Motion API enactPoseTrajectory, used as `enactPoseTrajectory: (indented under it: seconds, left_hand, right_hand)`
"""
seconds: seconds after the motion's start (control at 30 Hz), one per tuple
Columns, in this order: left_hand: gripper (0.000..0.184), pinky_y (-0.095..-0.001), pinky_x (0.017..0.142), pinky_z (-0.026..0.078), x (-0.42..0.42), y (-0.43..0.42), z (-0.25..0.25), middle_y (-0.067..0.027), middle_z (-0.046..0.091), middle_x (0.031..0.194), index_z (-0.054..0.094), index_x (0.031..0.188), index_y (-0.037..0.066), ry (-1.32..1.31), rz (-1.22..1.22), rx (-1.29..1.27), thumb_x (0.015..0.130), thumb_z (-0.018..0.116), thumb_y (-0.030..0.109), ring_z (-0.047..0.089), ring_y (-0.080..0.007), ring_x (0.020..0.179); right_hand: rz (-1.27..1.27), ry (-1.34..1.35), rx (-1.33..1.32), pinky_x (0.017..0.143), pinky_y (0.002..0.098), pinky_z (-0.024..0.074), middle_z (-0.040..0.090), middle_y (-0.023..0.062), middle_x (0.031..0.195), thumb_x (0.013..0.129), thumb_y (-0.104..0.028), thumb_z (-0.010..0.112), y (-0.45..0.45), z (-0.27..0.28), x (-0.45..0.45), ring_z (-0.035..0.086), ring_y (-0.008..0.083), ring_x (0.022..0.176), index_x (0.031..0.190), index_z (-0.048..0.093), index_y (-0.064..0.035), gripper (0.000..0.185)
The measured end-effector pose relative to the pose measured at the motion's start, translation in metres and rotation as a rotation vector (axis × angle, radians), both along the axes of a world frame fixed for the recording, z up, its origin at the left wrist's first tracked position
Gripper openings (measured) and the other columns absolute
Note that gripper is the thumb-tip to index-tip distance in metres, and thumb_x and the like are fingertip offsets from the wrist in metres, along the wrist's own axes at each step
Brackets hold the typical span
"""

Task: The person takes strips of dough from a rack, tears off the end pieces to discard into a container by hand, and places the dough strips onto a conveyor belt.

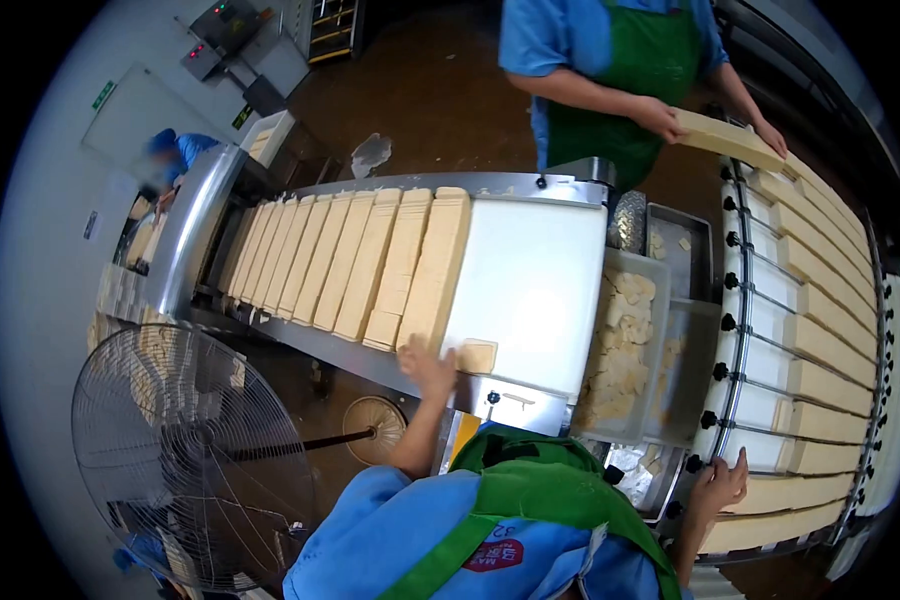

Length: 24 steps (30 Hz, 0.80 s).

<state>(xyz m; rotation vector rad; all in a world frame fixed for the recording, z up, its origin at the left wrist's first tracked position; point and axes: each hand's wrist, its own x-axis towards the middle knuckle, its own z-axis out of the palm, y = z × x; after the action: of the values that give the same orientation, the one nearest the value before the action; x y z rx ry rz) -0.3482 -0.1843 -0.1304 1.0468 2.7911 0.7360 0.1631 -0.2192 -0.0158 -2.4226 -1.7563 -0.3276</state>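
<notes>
Row of pale blocks [342, 258] toward ten o'clock on the white belt [535, 290]. At the near end of the last block [435, 265], between six and seven o'clock, left hand [428, 370] with fingers loosely parted, apparently touching, no grip visible. Loose square [479, 356] at five o'clock, just beside. Right hand [720, 487] at four o'clock, fingers spread, nothing visibly held, near the rack [763, 400]. Main risk: last block twisting askew or shedding pieces, from pressure at one end only. Also possible: long block [725, 135] at two o'clock, between a co-worker's hands [658, 118], snapping from uneven support.
</notes>
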Motion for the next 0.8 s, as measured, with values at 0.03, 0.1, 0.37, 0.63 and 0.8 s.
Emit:
enactPoseTrajectory:
  seconds: [0.03, 0.1, 0.37, 0.63, 0.8]
  left_hand:
    - [0.076, -0.0539, 0.100, 0.030, -0.014, -0.005, 0.000, -0.0332, 0.032, 0.127, 0.031, 0.133, -0.004, -0.005, 0.011, 0.000, 0.073, 0.072, 0.018, 0.030, -0.0459, 0.121]
    - [0.082, -0.0490, 0.101, 0.033, -0.036, -0.010, 0.002, -0.0325, 0.030, 0.125, 0.025, 0.134, -0.007, -0.195, 0.114, -0.012, 0.071, 0.074, 0.015, 0.034, -0.0443, 0.117]
    - [0.084, -0.0408, 0.091, 0.044, -0.044, -0.006, 0.026, -0.0283, 0.034, 0.119, 0.030, 0.131, -0.010, -0.336, -0.116, 0.056, 0.068, 0.081, 0.014, 0.049, -0.0427, 0.103]
    - [0.085, -0.0446, 0.083, 0.049, -0.051, 0.012, 0.034, -0.0272, 0.038, 0.110, 0.031, 0.128, -0.011, -0.381, -0.229, 0.009, 0.068, 0.082, 0.019, 0.054, -0.0450, 0.094]
    - [0.084, -0.0458, 0.074, 0.052, -0.058, 0.014, 0.043, -0.0290, 0.038, 0.109, 0.029, 0.125, -0.012, -0.393, -0.316, -0.098, 0.070, 0.081, 0.026, 0.057, -0.0472, 0.088]
  right_hand:
    - [0.076, 0.039, 0.030, 0.101, 0.0507, 0.0246, 0.043, 0.0134, 0.141, 0.078, -0.008, 0.055, 0.011, -0.005, -0.009, 0.039, 0.0308, 0.128, 0.089, 0.069, -0.0101, 0.019]
    - [0.197, 0.137, 0.112, 0.101, 0.0499, 0.0248, 0.046, 0.0169, 0.136, 0.077, -0.008, 0.057, 0.037, -0.022, -0.033, 0.042, 0.0317, 0.126, 0.089, 0.069, -0.0091, 0.017]
    - [0.738, 0.445, 0.074, 0.100, 0.0502, 0.0281, 0.049, 0.0179, 0.132, 0.072, -0.009, 0.063, 0.159, -0.040, -0.221, 0.044, 0.0342, 0.121, 0.092, 0.067, -0.0061, 0.021]
    - [0.752, 0.344, -0.219, 0.103, 0.0488, 0.0276, 0.029, 0.0191, 0.148, 0.084, -0.044, 0.060, 0.265, -0.092, -0.432, 0.029, 0.0343, 0.133, 0.138, 0.038, -0.0002, 0.072]
    - [0.768, 0.246, -0.315, 0.103, 0.0469, 0.0290, 0.018, 0.0178, 0.153, 0.090, -0.054, 0.044, 0.314, -0.077, -0.526, 0.030, 0.0324, 0.133, 0.145, 0.032, -0.0140, 0.069]
